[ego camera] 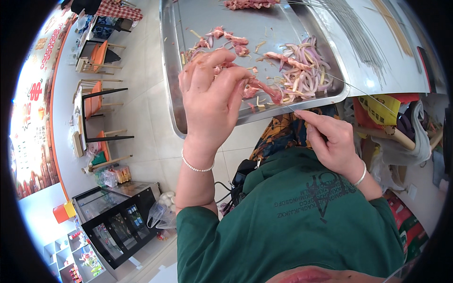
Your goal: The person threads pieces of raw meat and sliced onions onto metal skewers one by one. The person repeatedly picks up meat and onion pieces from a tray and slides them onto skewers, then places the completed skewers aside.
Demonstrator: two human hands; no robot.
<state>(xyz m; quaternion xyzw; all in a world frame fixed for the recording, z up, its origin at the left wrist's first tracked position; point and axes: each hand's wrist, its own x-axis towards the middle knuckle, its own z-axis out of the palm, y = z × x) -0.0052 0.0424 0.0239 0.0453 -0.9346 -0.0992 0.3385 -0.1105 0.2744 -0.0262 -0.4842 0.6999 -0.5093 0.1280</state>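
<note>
My left hand pinches a strip of raw meat above a metal tray. A thin metal skewer runs from that meat to my right hand, whose thumb and forefinger grip it near the tray's front edge. Sliced red onion is heaped at the tray's right side. Across the onion lies another skewer with meat threaded on it. Loose meat pieces and onion bits lie behind my left hand, which partly hides them. Threaded meat shows at the top edge.
Bare metal skewers and thinner wooden-looking sticks lie on the white table right of the tray. A bag with yellow fabric sits below the table's edge. Orange chairs and a glass-doored drinks cooler stand to the left.
</note>
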